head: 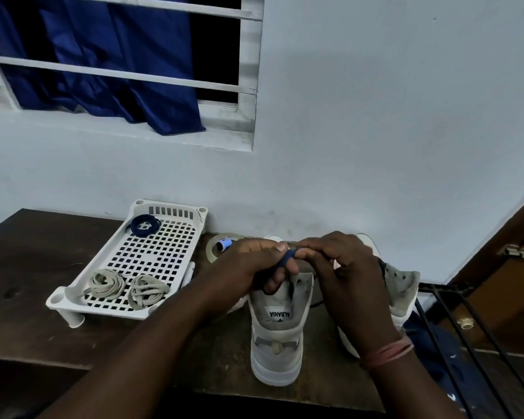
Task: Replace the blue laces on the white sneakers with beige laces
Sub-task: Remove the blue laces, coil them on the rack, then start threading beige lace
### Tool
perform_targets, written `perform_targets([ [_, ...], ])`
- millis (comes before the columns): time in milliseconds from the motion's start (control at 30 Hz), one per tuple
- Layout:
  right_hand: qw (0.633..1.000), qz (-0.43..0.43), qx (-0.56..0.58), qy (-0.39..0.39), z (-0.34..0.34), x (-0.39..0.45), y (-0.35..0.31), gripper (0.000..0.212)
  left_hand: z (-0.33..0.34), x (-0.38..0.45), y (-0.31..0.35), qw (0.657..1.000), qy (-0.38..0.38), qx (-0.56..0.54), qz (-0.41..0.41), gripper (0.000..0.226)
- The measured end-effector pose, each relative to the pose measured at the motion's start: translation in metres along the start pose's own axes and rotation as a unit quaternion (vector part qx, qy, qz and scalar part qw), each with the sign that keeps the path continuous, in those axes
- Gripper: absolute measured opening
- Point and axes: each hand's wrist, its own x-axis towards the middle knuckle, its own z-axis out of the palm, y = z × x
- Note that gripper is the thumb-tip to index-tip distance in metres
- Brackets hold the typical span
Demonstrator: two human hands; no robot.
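View from above, looking down at a dark wood surface set against a pale wall. Upper left: a window w/ white bars and a blue curtain hanging inside it.

On the left of the surface sits a white plastic tray w/ a grid of holes. At its far end lies a coiled blue lace. At its near end lie two bundles of beige laces, side by side, just apart.

Just right of the tray, near the wall, is a roll of clear tape, partly hidden by the left hand. A small pink and blue item sits in its centre; can't tell what it is.

At centre, the left hand is curled round a second blue lace, which is wound over its fingers. The right hand meets it from the right, fingertips pinching the same lace at approx. the top of the winding.

Directly under the hands stands a white sneaker, heel toward the viewer, tongue label reading ALBANIA upside down. No lace shows in it. A second white sneaker stands just right, mostly behind the right hand and wrist; a dark lace shows at its collar. A pink band circles the right wrist.

Far right: black metal bars and a brown wooden door.
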Motion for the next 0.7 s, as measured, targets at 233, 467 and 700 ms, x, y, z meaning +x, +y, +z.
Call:
perform_targets([
  [233,0.993,-0.011,-0.017,-0.118,0.022,-0.008,-0.009,0.019,-0.001,-0.001,0.010,0.922,0.037,-0.383,0.035,0.039],
  [467,0.985,-0.051,-0.099,-0.134,0.008,-0.002,-0.019,0.019,-0.001,0.000,-0.010,0.953,0.136,0.257,0.085,0.032],
  [700,0.998,0.000,-0.056,-0.028,-0.011,0.006,0.000,0.020,0.001,-0.004,-0.001,0.988,0.005,0.152,0.025,0.039],
])
